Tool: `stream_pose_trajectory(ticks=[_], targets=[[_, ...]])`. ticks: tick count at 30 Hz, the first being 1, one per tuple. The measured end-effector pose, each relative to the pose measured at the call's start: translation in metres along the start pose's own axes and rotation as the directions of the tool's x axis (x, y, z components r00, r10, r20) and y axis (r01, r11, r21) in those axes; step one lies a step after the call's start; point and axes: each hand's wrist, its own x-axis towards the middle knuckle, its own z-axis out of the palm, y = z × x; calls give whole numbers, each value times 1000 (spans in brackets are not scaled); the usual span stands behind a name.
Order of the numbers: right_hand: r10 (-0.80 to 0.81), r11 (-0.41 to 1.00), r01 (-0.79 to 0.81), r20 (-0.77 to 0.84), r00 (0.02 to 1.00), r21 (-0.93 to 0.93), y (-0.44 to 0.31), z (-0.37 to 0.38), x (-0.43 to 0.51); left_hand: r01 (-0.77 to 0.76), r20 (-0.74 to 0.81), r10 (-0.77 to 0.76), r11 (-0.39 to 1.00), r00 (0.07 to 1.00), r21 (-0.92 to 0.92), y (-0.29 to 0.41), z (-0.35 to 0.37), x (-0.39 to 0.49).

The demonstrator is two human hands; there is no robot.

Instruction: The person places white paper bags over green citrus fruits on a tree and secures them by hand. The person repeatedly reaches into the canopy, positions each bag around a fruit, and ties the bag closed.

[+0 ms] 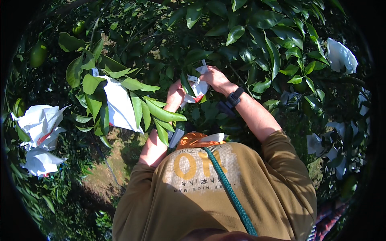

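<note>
A white paper bag with a red mark (197, 89) hangs among citrus leaves in front of my chest. My right hand (215, 79), with a dark watch on its wrist, pinches the bag's upper right part, where a narrow white strip sticks up. At the bag's left side is my left hand (175, 95), its fingers curled; a leaf and the bag hide the fingertips, so its grip is unclear. An orange pouch (190, 141) at my chest holds white paper pieces (214, 137). A green braided cord (224, 180) runs down over my brown shirt.
Leafy branches (162, 113) with another white bag (119, 104) reach close to my left forearm. More white bags hang at the far left (42, 126) and upper right (340, 57). Green fruits (38, 54) show at the left. Patchy ground (104, 168) lies below.
</note>
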Motion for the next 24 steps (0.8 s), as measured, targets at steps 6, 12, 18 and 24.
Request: stream_pose_trajectory(ticks=[6,12,18,24], targets=[[-74,985,58,-92,993,-161,-8,5,-6,-48,61,42,994,997,100,0,-9,-1],[-45,963,5,-142,989,-270,-21,11,-14,64,139,-53,995,989,-77,1,-11,2],[-460,877,327,-418,783,-351,-35,30,-44,39,30,-38,999,999,-23,-1,-13,7],[-762,338,481,65,644,-809,-58,45,-65,-36,77,41,998,996,-60,0,-13,4]])
